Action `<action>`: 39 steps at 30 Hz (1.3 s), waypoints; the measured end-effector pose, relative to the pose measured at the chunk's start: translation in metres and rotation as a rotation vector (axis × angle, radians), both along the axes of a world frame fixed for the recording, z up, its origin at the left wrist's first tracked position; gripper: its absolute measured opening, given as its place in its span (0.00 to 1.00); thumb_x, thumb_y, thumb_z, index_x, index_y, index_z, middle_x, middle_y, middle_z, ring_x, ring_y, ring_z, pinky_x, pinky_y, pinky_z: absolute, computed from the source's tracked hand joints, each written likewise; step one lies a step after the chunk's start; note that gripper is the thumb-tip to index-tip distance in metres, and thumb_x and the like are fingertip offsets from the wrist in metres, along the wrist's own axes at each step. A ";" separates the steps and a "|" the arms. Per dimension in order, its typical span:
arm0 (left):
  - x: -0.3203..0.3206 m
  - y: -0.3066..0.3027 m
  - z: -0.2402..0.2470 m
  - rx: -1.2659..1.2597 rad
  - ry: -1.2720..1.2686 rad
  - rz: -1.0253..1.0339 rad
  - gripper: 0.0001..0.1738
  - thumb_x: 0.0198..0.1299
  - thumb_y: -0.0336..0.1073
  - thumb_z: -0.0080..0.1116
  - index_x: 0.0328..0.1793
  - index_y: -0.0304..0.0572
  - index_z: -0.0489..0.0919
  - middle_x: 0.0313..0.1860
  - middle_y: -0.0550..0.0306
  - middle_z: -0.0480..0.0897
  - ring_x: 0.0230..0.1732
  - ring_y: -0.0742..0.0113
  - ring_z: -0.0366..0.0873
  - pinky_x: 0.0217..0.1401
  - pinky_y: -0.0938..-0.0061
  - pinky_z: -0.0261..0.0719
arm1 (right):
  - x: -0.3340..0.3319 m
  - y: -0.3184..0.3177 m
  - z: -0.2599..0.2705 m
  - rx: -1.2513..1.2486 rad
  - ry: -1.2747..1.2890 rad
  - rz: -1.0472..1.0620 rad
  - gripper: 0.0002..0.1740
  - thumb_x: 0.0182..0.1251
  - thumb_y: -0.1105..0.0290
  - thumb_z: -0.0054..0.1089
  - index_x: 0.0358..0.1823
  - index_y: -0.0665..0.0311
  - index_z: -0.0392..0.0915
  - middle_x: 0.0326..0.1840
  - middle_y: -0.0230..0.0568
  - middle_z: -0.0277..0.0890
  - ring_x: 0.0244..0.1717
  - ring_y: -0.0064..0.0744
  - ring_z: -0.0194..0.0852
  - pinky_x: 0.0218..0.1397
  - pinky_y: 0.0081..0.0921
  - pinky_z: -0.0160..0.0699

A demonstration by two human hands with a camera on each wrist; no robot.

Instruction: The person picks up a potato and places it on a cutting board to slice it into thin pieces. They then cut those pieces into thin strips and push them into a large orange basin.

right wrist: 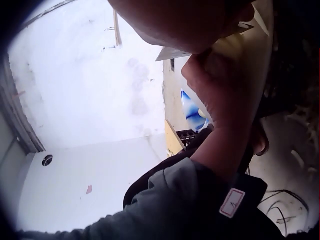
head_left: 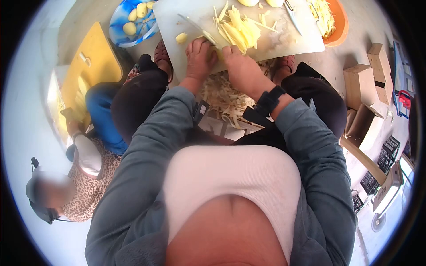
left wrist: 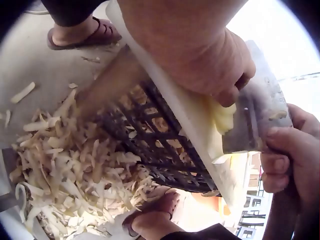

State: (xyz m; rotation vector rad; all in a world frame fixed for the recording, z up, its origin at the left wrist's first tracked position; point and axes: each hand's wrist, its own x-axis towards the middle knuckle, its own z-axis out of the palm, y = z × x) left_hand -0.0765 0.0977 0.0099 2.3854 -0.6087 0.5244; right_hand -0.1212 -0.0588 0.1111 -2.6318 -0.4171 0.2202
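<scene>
On the white cutting board [head_left: 173, 29], my left hand [head_left: 199, 60] holds a stack of potato slices [left wrist: 221, 117] with bent fingertips near the board's front edge. My right hand [head_left: 244, 71] grips a cleaver [left wrist: 255, 100], thumb against the base of its wide blade. The blade stands beside the slices, close to the left fingertips. A pile of potato strips [head_left: 239, 33] lies beyond my hands, and a small potato piece [head_left: 181, 38] sits to their left. In the right wrist view the left hand [right wrist: 215, 80] is seen past the right one [right wrist: 175, 20].
Below the board stands a dark plastic crate [left wrist: 155, 130] beside a heap of peelings [left wrist: 90, 170]. A blue-and-white basin [head_left: 119, 24] with potatoes is left; an orange bowl [head_left: 341, 26] of strips and a second knife [head_left: 293, 17] are right. Another person [head_left: 95, 173] sits at left.
</scene>
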 end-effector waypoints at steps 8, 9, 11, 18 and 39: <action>0.001 -0.001 -0.008 0.143 0.043 0.047 0.29 0.40 0.37 0.66 0.53 0.47 0.75 0.50 0.53 0.71 0.55 0.47 0.64 0.58 0.55 0.62 | -0.014 0.009 0.016 -0.077 0.038 0.009 0.16 0.55 0.80 0.51 0.45 0.71 0.60 0.39 0.57 0.69 0.29 0.53 0.80 0.31 0.41 0.81; 0.001 -0.001 -0.009 0.145 0.045 0.043 0.29 0.40 0.37 0.66 0.53 0.47 0.75 0.50 0.53 0.71 0.55 0.47 0.64 0.58 0.55 0.62 | -0.014 0.010 0.015 -0.053 0.032 0.006 0.16 0.56 0.80 0.51 0.46 0.71 0.60 0.39 0.57 0.69 0.29 0.53 0.80 0.31 0.41 0.81; 0.001 -0.001 -0.008 0.137 0.028 0.056 0.28 0.41 0.37 0.66 0.53 0.47 0.75 0.50 0.53 0.71 0.55 0.48 0.65 0.58 0.56 0.62 | -0.015 0.012 0.018 -0.039 0.031 -0.007 0.17 0.56 0.80 0.51 0.46 0.71 0.60 0.39 0.57 0.69 0.29 0.53 0.80 0.30 0.41 0.81; -0.002 -0.001 -0.008 0.157 0.017 0.062 0.27 0.42 0.38 0.65 0.53 0.47 0.75 0.51 0.53 0.71 0.55 0.49 0.65 0.57 0.57 0.62 | -0.022 0.012 0.025 -0.051 0.046 -0.010 0.17 0.58 0.80 0.49 0.48 0.72 0.59 0.35 0.57 0.71 0.29 0.55 0.79 0.30 0.42 0.80; -0.002 -0.002 -0.005 0.145 0.039 0.054 0.27 0.44 0.36 0.62 0.54 0.45 0.73 0.50 0.51 0.71 0.53 0.48 0.65 0.56 0.57 0.62 | -0.011 0.014 0.019 -0.032 0.156 -0.007 0.20 0.57 0.78 0.53 0.49 0.77 0.61 0.39 0.59 0.74 0.36 0.50 0.82 0.34 0.32 0.83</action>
